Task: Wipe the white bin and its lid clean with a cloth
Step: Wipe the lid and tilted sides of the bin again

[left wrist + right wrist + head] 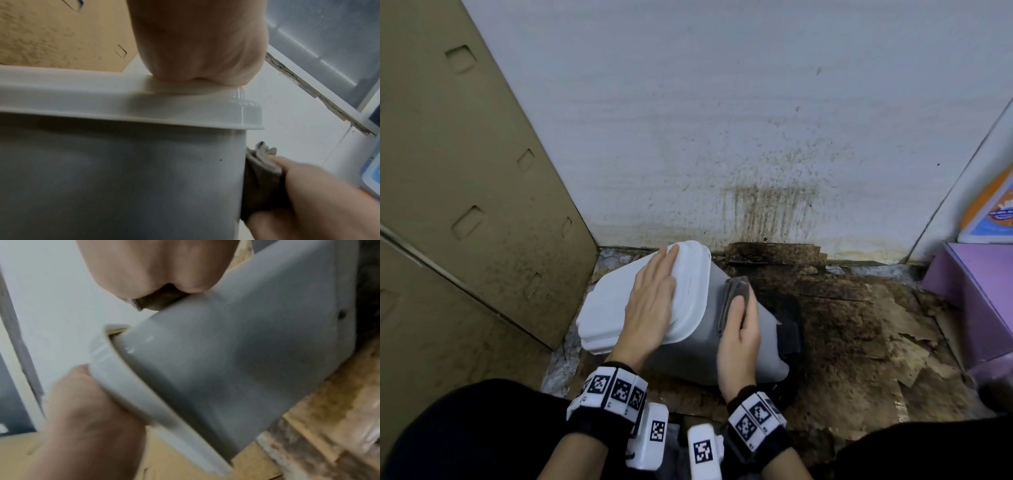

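Observation:
The white bin (688, 353) leans tilted to the left on the floor, with its white lid (613, 308) closed on top. My left hand (650, 301) lies flat on the lid with straight fingers. My right hand (739, 342) holds a folded grey cloth (736, 291) against the bin's right side wall, just under the lid's rim. In the left wrist view the cloth (261, 175) is pinched between thumb and fingers beside the bin wall (123, 178). Seen from the right wrist, the cloth (156, 303) is pressed onto the bin (236, 353).
A large cardboard box (465, 171) stands close on the left. Behind the bin is a stained white wall (756, 212). Dirty, torn cardboard (842, 325) covers the floor to the right. A purple box (979, 291) sits at the right edge. The bin's black pedal (791, 335) sticks out rightward.

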{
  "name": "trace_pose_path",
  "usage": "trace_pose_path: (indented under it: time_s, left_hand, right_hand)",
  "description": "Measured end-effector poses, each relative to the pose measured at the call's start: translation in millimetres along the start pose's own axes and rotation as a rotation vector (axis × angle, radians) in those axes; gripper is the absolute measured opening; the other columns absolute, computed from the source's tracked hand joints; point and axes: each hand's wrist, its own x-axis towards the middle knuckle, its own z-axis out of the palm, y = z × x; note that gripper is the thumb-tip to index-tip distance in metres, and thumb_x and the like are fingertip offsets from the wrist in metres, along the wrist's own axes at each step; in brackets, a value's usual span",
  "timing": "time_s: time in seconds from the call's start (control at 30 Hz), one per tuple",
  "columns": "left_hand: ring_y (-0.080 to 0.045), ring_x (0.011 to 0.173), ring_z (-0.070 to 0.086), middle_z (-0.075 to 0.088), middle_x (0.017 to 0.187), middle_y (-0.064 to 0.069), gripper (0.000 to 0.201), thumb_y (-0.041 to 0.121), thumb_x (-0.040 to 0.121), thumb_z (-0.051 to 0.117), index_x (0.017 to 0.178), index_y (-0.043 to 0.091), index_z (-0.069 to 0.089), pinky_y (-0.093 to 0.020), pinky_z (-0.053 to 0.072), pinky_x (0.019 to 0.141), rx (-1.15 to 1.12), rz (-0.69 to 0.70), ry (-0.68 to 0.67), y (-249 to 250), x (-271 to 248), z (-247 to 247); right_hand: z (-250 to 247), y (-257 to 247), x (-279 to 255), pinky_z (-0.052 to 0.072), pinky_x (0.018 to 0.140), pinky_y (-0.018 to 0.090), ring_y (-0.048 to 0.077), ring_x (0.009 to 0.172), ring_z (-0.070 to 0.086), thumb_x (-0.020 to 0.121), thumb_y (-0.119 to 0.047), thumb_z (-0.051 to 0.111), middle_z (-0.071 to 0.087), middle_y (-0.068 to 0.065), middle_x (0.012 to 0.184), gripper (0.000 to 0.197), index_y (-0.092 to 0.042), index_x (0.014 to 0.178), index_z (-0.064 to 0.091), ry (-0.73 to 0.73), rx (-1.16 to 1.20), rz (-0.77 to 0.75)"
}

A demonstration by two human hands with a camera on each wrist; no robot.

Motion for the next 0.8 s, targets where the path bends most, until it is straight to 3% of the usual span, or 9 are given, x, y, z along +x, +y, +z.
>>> trace_pose_path:
  time_s: [0.13,0.23,0.3,0.5,0.63,0.8]
  left_hand:
    - [0.002,0.150,0.013,0.020,0.166,0.019,0.056,0.028,0.102,0.023,0.155,0.047,0.020,-0.022,0.012,0.120,0.000,0.093,0.009,4.8,-1.6,9.5]
    - [0.016,0.145,0.006,0.018,0.166,0.021,0.048,0.028,0.110,0.026,0.151,0.052,0.016,-0.022,0.011,0.123,0.033,0.140,0.011,5.0,1.1,18.7]
    - [0.024,0.140,0.000,0.016,0.166,0.023,0.052,0.023,0.112,0.030,0.150,0.054,0.014,-0.017,0.009,0.121,0.063,0.152,0.015,3.9,0.9,21.8]
    - [0.004,0.153,0.006,0.016,0.168,0.016,0.051,0.021,0.111,0.025,0.157,0.041,0.017,-0.030,0.011,0.127,0.018,0.179,0.006,3.6,1.7,20.8]
    - [0.003,0.154,0.006,0.016,0.168,0.015,0.053,0.035,0.103,0.015,0.155,0.042,0.015,-0.032,0.012,0.127,0.011,0.186,-0.004,-3.4,4.7,16.9]
    - [0.003,0.154,0.007,0.017,0.168,0.013,0.054,0.042,0.099,0.012,0.153,0.043,0.016,-0.030,0.011,0.127,-0.028,0.194,0.003,-5.1,2.2,14.5]
  right_hand:
    - [12.5,-29.1,-5.8,0.029,0.120,0.025,-0.007,0.140,0.036,0.108,-0.035,0.036,0.044,-0.023,0.150,0.043,-0.031,0.151,0.039,-0.020,0.115,-0.063]
    - [18.5,-32.6,-15.4,0.017,0.120,0.017,-0.007,0.148,0.016,0.107,-0.040,0.032,0.026,-0.023,0.160,0.044,-0.036,0.150,0.041,-0.095,-0.111,-0.207]
    - [16.2,-29.0,-15.1,0.014,0.119,0.016,-0.005,0.149,0.011,0.107,-0.040,0.031,0.020,-0.022,0.163,0.045,-0.036,0.150,0.041,-0.099,-0.232,-0.271]
    - [8.4,-29.6,0.6,0.017,0.117,0.010,-0.003,0.148,0.019,0.103,-0.035,0.046,0.024,-0.018,0.162,0.044,-0.033,0.147,0.047,-0.163,-0.291,-0.305]
    - [1.6,-40.5,14.2,0.022,0.116,0.012,-0.005,0.146,0.024,0.101,-0.033,0.057,0.026,-0.018,0.162,0.044,-0.037,0.145,0.049,-0.280,-0.353,-0.284]
    - [-0.9,-65.8,36.3,0.025,0.118,0.018,0.003,0.148,0.024,0.103,-0.035,0.053,0.024,-0.005,0.164,0.047,-0.030,0.149,0.046,-0.437,-0.523,-0.250]
